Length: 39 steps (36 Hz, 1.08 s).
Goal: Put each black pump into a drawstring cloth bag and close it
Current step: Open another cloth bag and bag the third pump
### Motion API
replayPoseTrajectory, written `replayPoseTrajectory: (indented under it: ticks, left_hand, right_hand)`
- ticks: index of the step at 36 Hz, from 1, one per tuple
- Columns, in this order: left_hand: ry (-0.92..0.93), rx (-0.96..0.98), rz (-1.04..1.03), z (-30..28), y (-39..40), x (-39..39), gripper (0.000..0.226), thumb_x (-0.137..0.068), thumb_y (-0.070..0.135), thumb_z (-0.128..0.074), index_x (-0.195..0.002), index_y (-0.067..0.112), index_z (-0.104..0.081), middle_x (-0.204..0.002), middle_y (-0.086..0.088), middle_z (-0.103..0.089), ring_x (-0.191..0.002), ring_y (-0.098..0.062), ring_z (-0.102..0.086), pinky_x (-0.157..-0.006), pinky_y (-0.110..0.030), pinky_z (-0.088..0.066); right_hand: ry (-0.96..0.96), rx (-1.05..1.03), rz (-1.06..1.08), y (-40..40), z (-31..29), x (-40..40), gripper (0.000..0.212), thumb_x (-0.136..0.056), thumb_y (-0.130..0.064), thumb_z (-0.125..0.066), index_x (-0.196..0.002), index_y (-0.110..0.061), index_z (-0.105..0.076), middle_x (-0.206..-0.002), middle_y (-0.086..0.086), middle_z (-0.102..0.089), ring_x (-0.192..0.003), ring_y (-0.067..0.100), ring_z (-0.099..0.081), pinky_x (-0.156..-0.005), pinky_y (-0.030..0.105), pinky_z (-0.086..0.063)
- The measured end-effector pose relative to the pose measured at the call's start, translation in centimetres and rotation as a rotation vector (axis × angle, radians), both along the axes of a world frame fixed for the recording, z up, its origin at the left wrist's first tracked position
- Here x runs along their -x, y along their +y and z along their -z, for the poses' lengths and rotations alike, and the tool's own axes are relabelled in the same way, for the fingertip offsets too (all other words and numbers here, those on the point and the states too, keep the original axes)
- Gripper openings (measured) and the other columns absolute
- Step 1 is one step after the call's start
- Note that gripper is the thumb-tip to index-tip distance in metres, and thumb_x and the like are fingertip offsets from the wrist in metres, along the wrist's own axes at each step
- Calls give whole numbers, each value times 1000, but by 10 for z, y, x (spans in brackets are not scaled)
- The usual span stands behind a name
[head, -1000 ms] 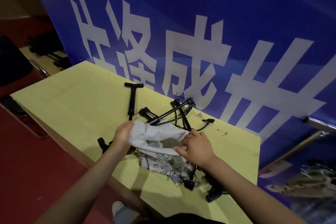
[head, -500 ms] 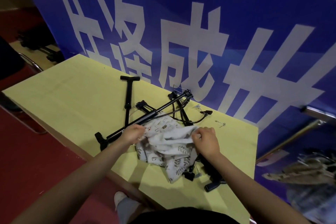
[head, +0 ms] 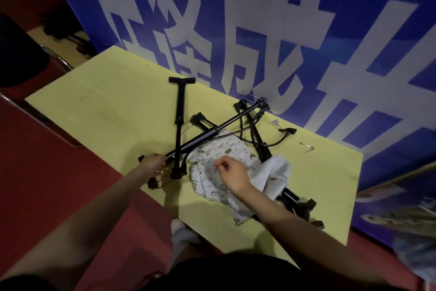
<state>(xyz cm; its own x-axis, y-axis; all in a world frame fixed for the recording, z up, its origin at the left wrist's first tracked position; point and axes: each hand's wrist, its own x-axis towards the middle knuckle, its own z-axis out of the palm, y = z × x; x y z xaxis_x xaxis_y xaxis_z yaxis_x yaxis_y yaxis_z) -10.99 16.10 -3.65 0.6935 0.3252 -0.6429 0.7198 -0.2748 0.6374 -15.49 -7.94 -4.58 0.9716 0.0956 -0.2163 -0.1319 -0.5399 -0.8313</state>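
Several black pumps lie crossed on the yellow-green table (head: pixel 99 111). My left hand (head: pixel 154 163) grips the near end of one long slanted pump (head: pixel 221 124) whose far end reaches the banner. Another pump (head: pixel 178 111) with a T-handle lies upright in view, crossing under it. A crumpled patterned cloth bag (head: pixel 226 149) lies in the middle over the pumps. My right hand (head: pixel 232 171) hovers over the bag with finger and thumb pinched together, perhaps on a thin cord; I cannot tell. A further pump (head: pixel 297 201) sticks out from under the cloth at the right.
A blue banner (head: pixel 306 31) with large white characters stands right behind the table. Small metal needles (head: pixel 306 147) lie near the far right edge. Red floor (head: pixel 47 172) lies to the left, and a dark chair (head: pixel 18 59) stands at the far left.
My left hand has let go of the bag and moved left onto the long pump's near end. My right hand has shifted left over the bag, which now lies on the table.
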Motion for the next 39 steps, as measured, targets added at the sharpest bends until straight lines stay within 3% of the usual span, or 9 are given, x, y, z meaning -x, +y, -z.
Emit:
replayPoseTrajectory:
  ticks: [2,9,13,16,19,23,28,35,39]
  left_hand:
    - [4,2,10,-4,9,-10,23,-98,15,-50,-114,1,-56,-101,-12,-57,-101,-28,-56,-88,-38,-46]
    - [-11,-2,99,-15,27,-42,32,-98,22,-51,-124,3,-55,-111,-12,-57,-100,-25,-55,-88,-36,-47]
    - [-21,13,151,-16,35,-72,35,-100,25,-48,-127,3,-51,-114,-11,-55,-102,-23,-53,-86,-34,-47]
    - [-5,68,174,-17,41,-98,39,-100,27,-49,-131,4,-47,-116,-11,-54,-105,-24,-53,-87,-35,-48]
    - [16,156,164,-18,51,-126,42,-99,26,-51,-134,4,-46,-112,-12,-54,-102,-25,-53,-87,-37,-49]
    - [25,171,239,-20,53,-161,42,-100,25,-48,-134,2,-44,-110,-13,-52,-100,-25,-51,-85,-37,-48]
    - [77,182,319,-6,49,-192,48,-99,28,-50,-136,-1,-42,-115,-17,-50,-100,-28,-53,-85,-35,-49]
    - [157,376,276,9,12,-227,58,-99,31,-51,-145,1,-32,-140,-29,-42,-128,-35,-47,-101,-38,-44]
    - [220,463,334,11,-24,-223,38,-99,28,-49,-131,7,-44,-130,-26,-49,-111,-30,-53,-102,-37,-42]
  right_hand:
    - [86,-34,-24,17,1,-4,18,-95,-15,-50,-100,-13,-67,-93,2,-66,-82,17,-60,-71,26,-45]
    - [432,-120,12,71,16,-21,29,-93,-32,-55,-68,-16,-56,-71,9,-58,-59,18,-51,-62,28,-39]
    - [591,-254,182,99,28,-30,29,-89,-33,-64,-100,-6,-65,-73,7,-57,-58,15,-52,-51,24,-45]
    - [658,-262,245,120,38,-37,41,-85,-36,-69,-109,-4,-64,-97,14,-68,-69,21,-62,-44,22,-45]
    - [626,-192,220,136,43,-46,37,-85,-33,-68,-117,-16,-61,-110,11,-68,-86,23,-66,-51,25,-52]
    - [639,-321,312,142,44,-53,14,-89,-14,-64,-101,-15,-59,-95,9,-67,-81,20,-67,-69,32,-58]
    - [542,-593,427,123,29,-46,9,-89,-1,-63,-95,-3,-56,-78,14,-65,-60,17,-66,-55,28,-55]
    - [274,-596,857,76,4,-40,16,-86,-3,-65,-96,-10,-75,-85,11,-72,-71,19,-66,-61,25,-51]
    - [135,-607,1052,78,-18,-40,10,-85,-10,-69,-93,-6,-74,-77,13,-69,-65,24,-61,-53,27,-49]
